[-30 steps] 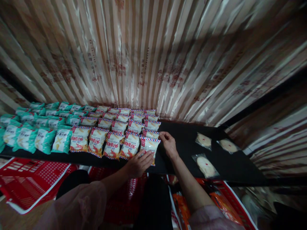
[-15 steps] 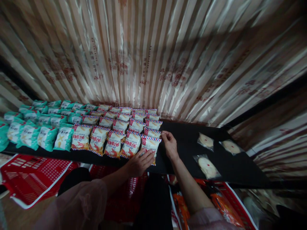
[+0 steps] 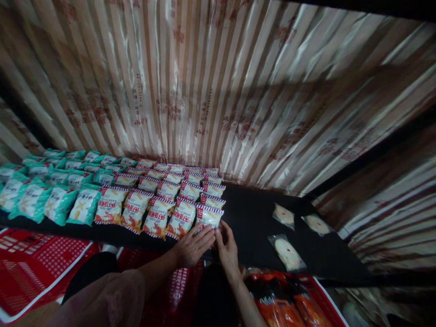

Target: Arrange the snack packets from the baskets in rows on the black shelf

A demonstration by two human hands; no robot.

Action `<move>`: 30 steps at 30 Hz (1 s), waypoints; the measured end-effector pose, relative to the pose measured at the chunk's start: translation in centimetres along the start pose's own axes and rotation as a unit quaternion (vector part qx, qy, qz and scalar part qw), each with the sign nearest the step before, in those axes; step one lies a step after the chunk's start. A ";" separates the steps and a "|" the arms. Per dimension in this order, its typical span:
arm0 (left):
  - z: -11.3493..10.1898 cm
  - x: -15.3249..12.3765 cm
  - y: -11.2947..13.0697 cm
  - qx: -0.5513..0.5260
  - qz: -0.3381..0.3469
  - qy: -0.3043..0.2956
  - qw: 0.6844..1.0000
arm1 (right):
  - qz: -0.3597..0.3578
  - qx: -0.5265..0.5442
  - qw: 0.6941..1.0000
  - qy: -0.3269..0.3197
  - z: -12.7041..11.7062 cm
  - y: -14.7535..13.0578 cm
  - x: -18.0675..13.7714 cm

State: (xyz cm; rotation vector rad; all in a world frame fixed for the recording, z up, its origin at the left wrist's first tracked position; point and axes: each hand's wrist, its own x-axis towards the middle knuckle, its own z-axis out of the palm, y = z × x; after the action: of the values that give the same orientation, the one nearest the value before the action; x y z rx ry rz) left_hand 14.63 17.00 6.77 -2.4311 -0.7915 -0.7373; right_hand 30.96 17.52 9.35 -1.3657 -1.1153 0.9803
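A white and orange snack bag (image 3: 208, 217) with a red and blue striped edge stands at the front right end of a block of matching bags. Across its lower front lie the straight fingers of my left hand (image 3: 195, 245), covering that part of the print. My right hand (image 3: 227, 245) pinches the bag's lower right edge, its thumb in front and its index finger along the side. Immediately to the left stands another snack bag (image 3: 181, 219) of the same kind.
Teal snack bags (image 3: 84, 204) fill the left of the black shelf (image 3: 252, 218). Flat clear packets (image 3: 289, 253) lie on its right. Below are a red basket (image 3: 41, 268) and orange packages (image 3: 275, 302). A striped curtain (image 3: 190, 91) hangs behind.
My right hand has come down from the bag's upper right corner to its lower right edge. My left hand stays on the front. The view has tilted up slightly.
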 end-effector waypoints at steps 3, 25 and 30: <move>-0.1 -0.1 0.0 0.000 -0.003 -0.011 1.000 | 0.003 0.011 1.000 -0.003 0.2 0.1 -0.5; -4.3 -1.9 -2.1 -0.062 -0.154 -0.045 0.985 | -0.022 -0.015 1.000 0.016 1.5 0.9 -2.4; -4.5 -1.3 -3.7 -0.063 -0.231 -0.041 0.970 | -0.028 -0.062 0.998 0.017 1.6 1.3 -2.3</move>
State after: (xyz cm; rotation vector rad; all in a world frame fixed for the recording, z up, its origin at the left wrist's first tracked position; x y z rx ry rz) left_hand 9.89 16.58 10.29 -2.4242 -1.4120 -0.8792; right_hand 29.01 15.62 7.88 -1.4374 -1.1998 0.8557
